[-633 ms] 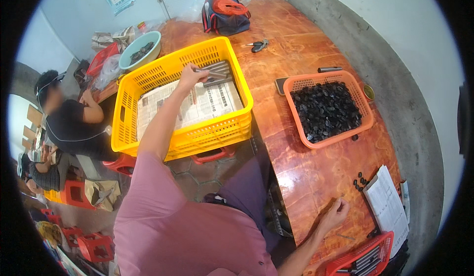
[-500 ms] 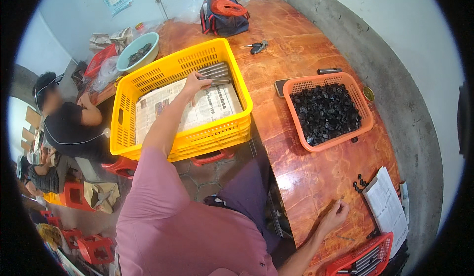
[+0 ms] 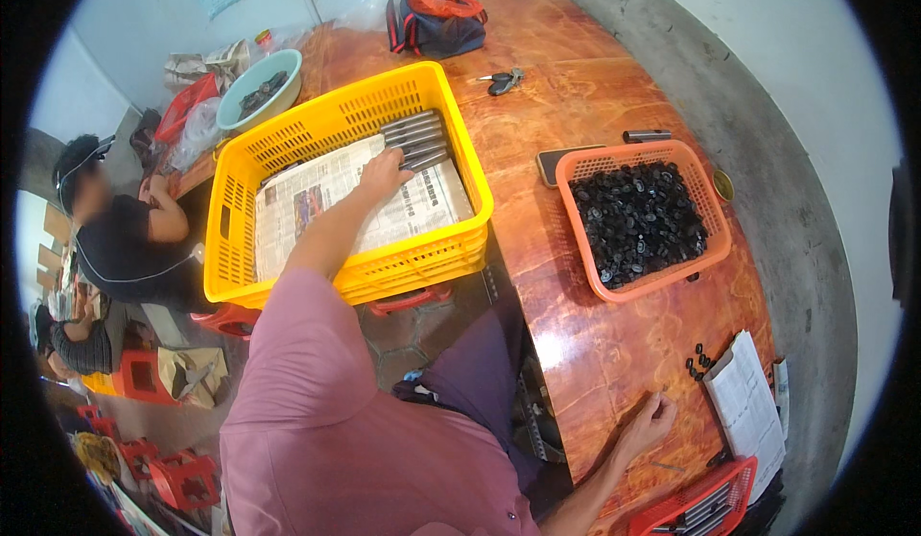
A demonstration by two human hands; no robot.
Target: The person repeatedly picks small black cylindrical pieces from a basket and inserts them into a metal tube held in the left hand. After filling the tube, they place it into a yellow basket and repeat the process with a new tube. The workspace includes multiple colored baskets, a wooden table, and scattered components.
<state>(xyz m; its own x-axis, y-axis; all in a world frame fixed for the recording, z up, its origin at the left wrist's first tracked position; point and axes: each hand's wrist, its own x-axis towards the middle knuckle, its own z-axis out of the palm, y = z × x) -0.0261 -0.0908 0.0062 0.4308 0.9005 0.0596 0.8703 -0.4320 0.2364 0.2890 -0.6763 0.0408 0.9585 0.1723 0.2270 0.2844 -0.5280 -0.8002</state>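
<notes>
My left hand (image 3: 386, 173) reaches into a yellow plastic crate (image 3: 355, 282). Its fingers are closed on the near end of a dark grey metal tube (image 3: 428, 161), the nearest in a row of several tubes (image 3: 411, 129). That row lies side by side on newspaper (image 3: 336, 200) lining the crate. My right hand (image 3: 648, 425) rests on the wooden table with its fingers curled in, and nothing shows in them. Beside that forearm stands a red basket (image 3: 737, 483) holding more metal tubes.
An orange basket (image 3: 587, 272) of small black parts stands on the table (image 3: 566, 334). Around it are a phone (image 3: 550, 166), a lone tube (image 3: 647, 136) and a small round tin (image 3: 723, 187). Pliers (image 3: 503, 82) lie farther back. A person (image 3: 134, 238) sits at left.
My left hand has lowered the metal tube onto the newspaper, against the row. The view has shifted slightly. My right hand stays where it was.
</notes>
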